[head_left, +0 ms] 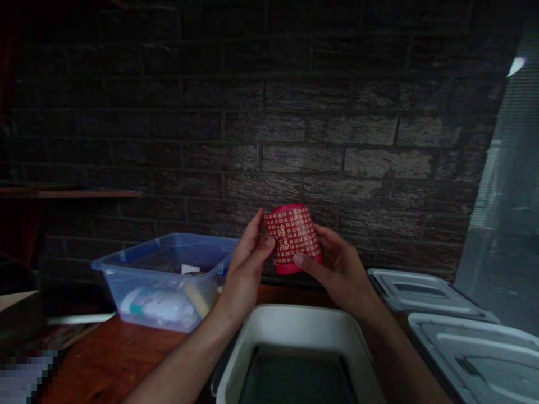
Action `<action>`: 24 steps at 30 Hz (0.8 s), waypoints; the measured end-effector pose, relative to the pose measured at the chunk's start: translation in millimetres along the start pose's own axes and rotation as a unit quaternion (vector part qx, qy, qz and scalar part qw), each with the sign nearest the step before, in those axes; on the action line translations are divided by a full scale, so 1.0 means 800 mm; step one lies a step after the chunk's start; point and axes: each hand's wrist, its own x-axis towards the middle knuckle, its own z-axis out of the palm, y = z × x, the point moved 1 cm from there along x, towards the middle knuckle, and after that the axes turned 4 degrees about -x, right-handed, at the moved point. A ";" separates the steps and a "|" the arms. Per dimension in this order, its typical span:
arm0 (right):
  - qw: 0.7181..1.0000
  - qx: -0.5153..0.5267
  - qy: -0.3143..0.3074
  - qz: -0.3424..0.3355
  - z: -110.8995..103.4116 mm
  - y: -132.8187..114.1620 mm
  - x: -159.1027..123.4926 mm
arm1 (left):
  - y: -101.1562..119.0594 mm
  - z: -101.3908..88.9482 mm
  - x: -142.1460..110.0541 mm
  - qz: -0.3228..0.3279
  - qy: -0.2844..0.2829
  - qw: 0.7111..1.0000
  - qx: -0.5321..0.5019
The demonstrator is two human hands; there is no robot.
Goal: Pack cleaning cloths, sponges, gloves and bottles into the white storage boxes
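Between my two hands, in front of the brick wall, is a red cup-shaped container [293, 233] covered in small gold characters. It is held slightly tilted, and a plain red band shows at its top and bottom. My left hand [251, 247] grips its left side, with the thumb on the front. My right hand [332, 258] holds the right side, its thumb pressed low on the front and its fingers behind. Below the hands stands a white plastic bin [303, 317] with a dark textured thing [297, 379] at its bottom. The container's back is hidden.
On the left, a clear blue plastic box [164, 258] on the wooden table [101, 359] holds a white bottle [158, 304] and other items. Two grey lids [429, 292] [492, 350] lie at the right. A shelf [71, 193] juts out at the left.
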 end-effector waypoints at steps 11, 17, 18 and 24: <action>0.992 -0.108 -0.042 -0.050 0.005 0.005 -0.005 | -0.013 0.008 -0.014 0.005 -0.001 0.992 0.126; 0.993 -0.054 -0.095 -0.035 0.003 -0.007 -0.007 | -0.005 0.009 -0.005 0.033 -0.021 0.989 0.140; 0.994 -0.046 -0.098 -0.035 0.002 -0.006 -0.007 | -0.004 0.009 -0.004 0.032 -0.027 0.989 0.142; 0.993 -0.038 -0.110 -0.016 0.003 -0.005 -0.007 | -0.004 0.003 -0.006 0.033 -0.031 0.994 0.101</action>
